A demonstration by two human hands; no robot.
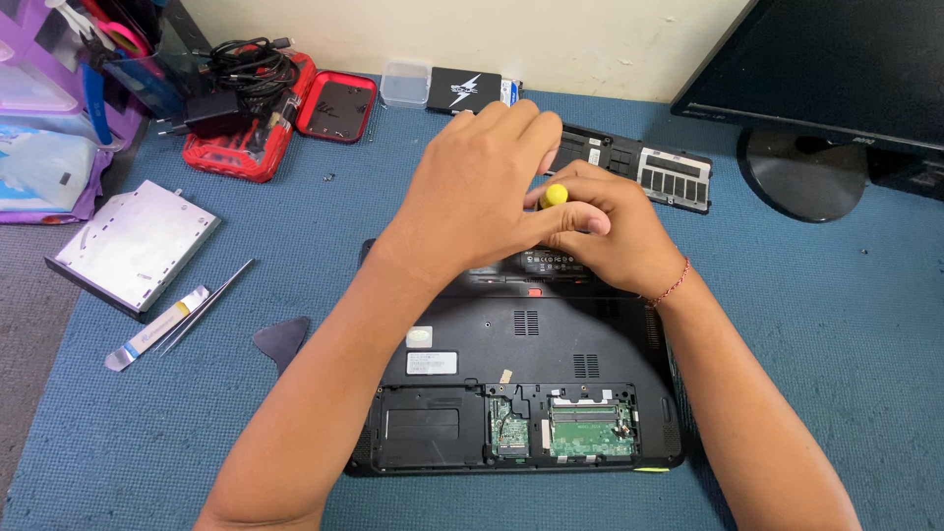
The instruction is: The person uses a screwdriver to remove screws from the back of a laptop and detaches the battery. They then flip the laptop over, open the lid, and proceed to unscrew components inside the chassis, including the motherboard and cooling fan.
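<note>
Head view: right hand (605,231) in a closed grip on a yellow-capped screwdriver (554,195), left hand (472,187) closed over its top, both at the far edge of an upturned laptop (521,344) on the blue tabletop (806,324). Near edge: open bay with bare green boards (590,433); removed cover (639,167) beyond the hands, drive (133,246) and pick (282,339) to the left. Risk, judged: the hidden tip could slip and scar the case or strip a screw, and a loosened screw could roll off unseen.
</note>
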